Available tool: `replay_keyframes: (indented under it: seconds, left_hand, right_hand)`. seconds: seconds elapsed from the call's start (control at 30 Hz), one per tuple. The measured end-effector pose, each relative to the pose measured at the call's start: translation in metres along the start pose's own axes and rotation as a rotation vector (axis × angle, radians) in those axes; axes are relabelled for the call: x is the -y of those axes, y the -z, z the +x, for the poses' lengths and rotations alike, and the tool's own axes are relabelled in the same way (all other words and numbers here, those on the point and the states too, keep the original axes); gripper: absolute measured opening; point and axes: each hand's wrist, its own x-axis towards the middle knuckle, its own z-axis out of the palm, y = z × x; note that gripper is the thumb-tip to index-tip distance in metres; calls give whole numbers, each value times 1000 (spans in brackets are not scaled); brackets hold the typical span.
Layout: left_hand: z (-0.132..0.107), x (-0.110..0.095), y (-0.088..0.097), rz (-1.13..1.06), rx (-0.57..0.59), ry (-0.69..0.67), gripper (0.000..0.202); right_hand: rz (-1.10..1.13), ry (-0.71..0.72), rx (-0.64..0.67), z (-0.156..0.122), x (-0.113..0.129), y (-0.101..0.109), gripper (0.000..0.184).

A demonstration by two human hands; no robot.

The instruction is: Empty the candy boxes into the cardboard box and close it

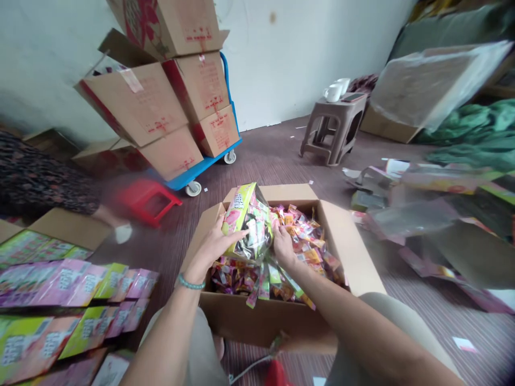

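Observation:
A yellow-green candy package (243,217) with a clear side is held tilted above an open cardboard box. Wrapped sticks show through its clear side. My left hand (217,244) wraps round its left side, thumb across the front. At the right edge of the package, my right hand (284,244) has its fingers curled against it; what lies under the fingertips is partly hidden. Beneath both hands, the cardboard box (350,241) is filled with small wrapped candies (309,241) in orange, pink and purple. Several green and pink stick packets (264,281) lie on top of the candies, below the package.
Rows of candy packages (74,281) stand at the left. Behind are stacked cartons (140,102) on a blue trolley (193,171), beside a red stool (148,201). A grey stool (336,120) bears white cups. Torn packaging (426,209) litters the right. Another person's arm (108,214) shows at left.

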Motion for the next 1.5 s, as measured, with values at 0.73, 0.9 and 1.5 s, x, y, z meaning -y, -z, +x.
replay_keyframes:
  seconds: [0.73,0.9,1.5]
  left_hand:
    - [-15,2,41,89,-326,-259,70]
    - [-24,7,53,37,-402,-264,78]
    - [-29,6,53,152,-470,-409,61]
  right_hand:
    - [-976,546,205,-14,6,-10,123]
    - [-1074,462,388,-7,12,-34,120]
    - [-1049,266,722,42,3,-43,41]
